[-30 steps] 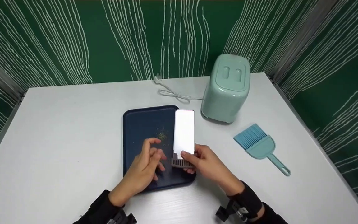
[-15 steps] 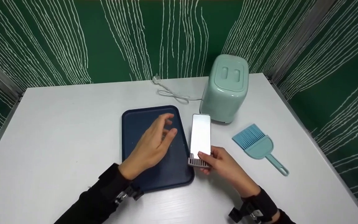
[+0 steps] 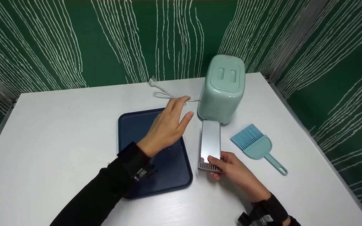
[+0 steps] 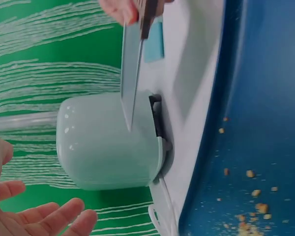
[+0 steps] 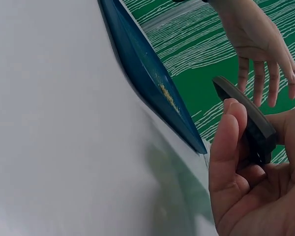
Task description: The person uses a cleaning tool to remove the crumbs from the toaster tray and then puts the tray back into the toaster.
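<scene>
My right hand [image 3: 233, 169] pinches the slotted end of a toaster's crumb tray [image 3: 211, 139], a flat shiny metal plate with a brownish-grey grip. Thumb on top, it holds the plate above the white table, with the far end near the base of the mint-green toaster [image 3: 220, 94]. My left hand [image 3: 163, 128] hovers over the upper right of the dark blue tray [image 3: 173, 175], fingers loosely extended and holding nothing. In the left wrist view, tan crumbs [image 4: 261, 208] lie on the blue tray; my left arm hides part of it in the head view.
A blue-bristled brush set in a pale teal dustpan-shaped holder [image 3: 261, 147] lies right of the crumb tray. Behind the blue tray, the toaster's white cord and plug [image 3: 153, 82] lie near the table's back edge. Green walls with white streaks stand behind and right.
My right hand has carried the crumb tray rightward off the blue tray, to in front of the toaster. My left hand has moved up and right across the blue tray.
</scene>
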A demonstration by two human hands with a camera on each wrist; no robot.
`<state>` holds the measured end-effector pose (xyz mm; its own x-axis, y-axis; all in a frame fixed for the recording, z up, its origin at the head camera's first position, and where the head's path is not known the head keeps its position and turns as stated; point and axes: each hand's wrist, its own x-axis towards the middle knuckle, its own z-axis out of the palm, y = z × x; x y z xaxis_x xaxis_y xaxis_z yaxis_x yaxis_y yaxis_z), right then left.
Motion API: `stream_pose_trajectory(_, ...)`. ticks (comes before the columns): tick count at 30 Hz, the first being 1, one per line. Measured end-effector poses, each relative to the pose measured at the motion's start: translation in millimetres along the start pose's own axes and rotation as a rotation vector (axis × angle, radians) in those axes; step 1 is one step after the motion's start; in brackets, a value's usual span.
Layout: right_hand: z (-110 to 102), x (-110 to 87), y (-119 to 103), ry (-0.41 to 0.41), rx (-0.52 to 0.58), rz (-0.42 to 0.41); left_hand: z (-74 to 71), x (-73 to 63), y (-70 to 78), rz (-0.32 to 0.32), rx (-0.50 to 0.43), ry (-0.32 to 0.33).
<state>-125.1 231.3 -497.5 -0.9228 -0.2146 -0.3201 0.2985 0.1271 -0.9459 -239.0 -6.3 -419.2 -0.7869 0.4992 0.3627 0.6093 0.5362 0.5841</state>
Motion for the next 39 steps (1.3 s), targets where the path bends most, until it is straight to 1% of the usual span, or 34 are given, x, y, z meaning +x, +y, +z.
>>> stream_pose_trajectory(5, -8, -4.2, 6, 0.005, -0.002, 0.01, 11.4, 21.9, 5.0, 0.028, 0.055, -0.012)
stream_pose_trajectory(7, -11, -5.7, 8, 0.002, -0.001, 0.013, 15.7, 31.7, 7.4, 0.044, 0.071, -0.005)
stream_pose_trajectory(10, -15, -6.6, 11, -0.006, 0.002, 0.014, 20.6, 46.7, 12.5, 0.062, 0.103, 0.002)
stream_pose_trajectory(14, -19, -5.3, 15, -0.016, 0.014, 0.018, 27.2, 66.7, 19.4, 0.081, 0.16, -0.01)
stream_pose_trajectory(18, -21, -3.5, 20, -0.032, 0.052, 0.038, 36.5, 85.0, 23.2, 0.102, 0.209, -0.026)
stream_pose_trajectory(21, -23, -2.4, 22, -0.055, 0.103, 0.041, 43.9, 95.7, 24.1, 0.123, 0.235, -0.033)
stream_pose_trajectory(26, -24, -0.1, 24, -0.074, 0.147, 0.034, 55.0, 106.2, 23.8, 0.127, 0.268, -0.067)
stream_pose_trajectory(31, -23, 4.4, 26, -0.071, 0.165, 0.039, 63.3, 111.8, 19.9, 0.12, 0.304, -0.117)
stream_pose_trajectory(35, -23, 9.1, 26, -0.065, 0.172, 0.032, 65.8, 114.5, 16.8, 0.123, 0.32, -0.153)
stream_pose_trajectory(39, -23, 12.4, 26, -0.06, 0.178, 0.026, 66.2, 116.1, 15.6, 0.128, 0.31, -0.17)
